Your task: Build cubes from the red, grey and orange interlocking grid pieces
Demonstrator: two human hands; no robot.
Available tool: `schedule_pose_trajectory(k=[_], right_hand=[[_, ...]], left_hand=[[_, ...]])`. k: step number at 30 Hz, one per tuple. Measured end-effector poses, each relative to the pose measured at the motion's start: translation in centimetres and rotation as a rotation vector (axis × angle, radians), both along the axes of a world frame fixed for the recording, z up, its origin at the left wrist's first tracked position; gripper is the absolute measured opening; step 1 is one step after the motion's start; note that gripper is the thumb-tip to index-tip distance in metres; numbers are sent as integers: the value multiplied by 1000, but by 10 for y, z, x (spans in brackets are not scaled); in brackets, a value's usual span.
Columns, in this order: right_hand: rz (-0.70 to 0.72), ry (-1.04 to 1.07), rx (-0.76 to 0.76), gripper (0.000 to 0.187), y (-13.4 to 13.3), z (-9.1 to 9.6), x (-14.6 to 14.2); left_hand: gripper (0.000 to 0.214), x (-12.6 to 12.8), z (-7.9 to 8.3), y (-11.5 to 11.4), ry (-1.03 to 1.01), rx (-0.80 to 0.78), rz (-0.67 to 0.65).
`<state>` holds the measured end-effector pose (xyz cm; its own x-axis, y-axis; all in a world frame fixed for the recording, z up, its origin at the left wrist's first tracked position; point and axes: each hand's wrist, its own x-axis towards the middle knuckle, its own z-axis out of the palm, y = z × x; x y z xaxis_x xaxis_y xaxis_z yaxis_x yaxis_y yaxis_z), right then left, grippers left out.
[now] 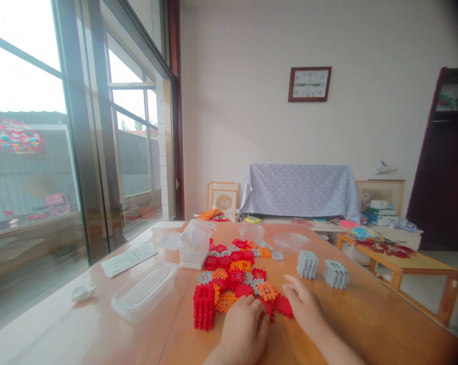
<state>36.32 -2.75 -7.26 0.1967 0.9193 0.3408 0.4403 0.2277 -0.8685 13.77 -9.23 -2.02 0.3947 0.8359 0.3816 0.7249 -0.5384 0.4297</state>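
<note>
**Both hands at the near edge of a tile pile**

Nearest the camera, the left hand (244, 327) lies palm down on the wooden desk (366, 324), its fingers curled over red tiles at the near edge of the pile of tiles (238, 271). Whether it grips anything under the palm cannot be told. Just to its right, the right hand (303, 304) rests on the desk with fingers stretched out and slightly apart, holding nothing, its fingertips touching red and orange tiles at the pile's right edge.

Left of the left hand stands a red stack (204, 306) of joined tiles, touching the pile. Farther left lies a clear lid (145, 291), flat on the desk.

The pile itself, red, orange and grey, spreads across the middle of the desk. To its right, well apart from it, stand a grey stack (307, 263) and a second grey stack (336, 274), near each other. Beyond the pile's left side sits a clear box (194, 248), with a paper sheet (128, 258) farther left.

A clock (309, 84) hangs on the far wall.
</note>
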Motion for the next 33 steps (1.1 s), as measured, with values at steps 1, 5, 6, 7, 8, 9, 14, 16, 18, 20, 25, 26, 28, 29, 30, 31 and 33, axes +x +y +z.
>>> schedule_pose_trajectory(k=[1, 5, 6, 7, 8, 9, 14, 16, 18, 20, 25, 26, 28, 29, 30, 31, 33], right_hand=[[3, 39, -4, 51, 1, 1, 1], [-37, 62, -18, 51, 4, 5, 4], [-59, 23, -17, 49, 4, 6, 3], [-76, -24, -15, 47, 4, 7, 3], [-82, -73, -13, 45, 3, 8, 2], [-77, -121, -10, 45, 1, 10, 0], [51, -399, 48, 65, -13, 19, -13], [110, -522, 66, 64, -17, 23, -18], [147, -602, 67, 52, -18, 27, -21], [126, -628, 60, 38, -16, 27, -22], [-5, -562, 62, 33, -5, 20, -18], [-7, -540, 69, 31, -3, 19, -16], [0, -481, 82, 27, -2, 18, -13], [0, -440, 87, 26, -1, 18, -12], [-5, -390, 89, 26, -1, 18, -10], [-13, -334, 88, 26, 0, 19, -8], [-24, -227, 74, 29, 2, 19, -4]], left_hand=[[13, 0, 0, 1, 3, -1, 8], [14, 0, -1, 3, 21, -8, 24], [14, 1, -1, 4, 26, -11, 26], [12, 1, -1, 4, 29, -15, 31], [10, 1, -1, 4, 34, -20, 38], [8, 2, 0, 3, 40, -24, 46], [20, 4, 4, 2, 83, -58, 71], [21, 5, 5, 2, 81, -58, 74], [18, 5, 5, 2, 78, -52, 74], [15, 5, 4, 2, 86, -50, 83], [7, 6, 2, 5, 104, -38, 95], [5, 6, 2, 5, 106, -35, 96], [5, 7, 3, 5, 114, -30, 97], [6, 7, 3, 5, 118, -29, 97], [6, 7, 4, 4, 119, -29, 97], [7, 7, 6, 4, 112, -31, 97], [11, 5, 8, 3, 68, -42, 95]])
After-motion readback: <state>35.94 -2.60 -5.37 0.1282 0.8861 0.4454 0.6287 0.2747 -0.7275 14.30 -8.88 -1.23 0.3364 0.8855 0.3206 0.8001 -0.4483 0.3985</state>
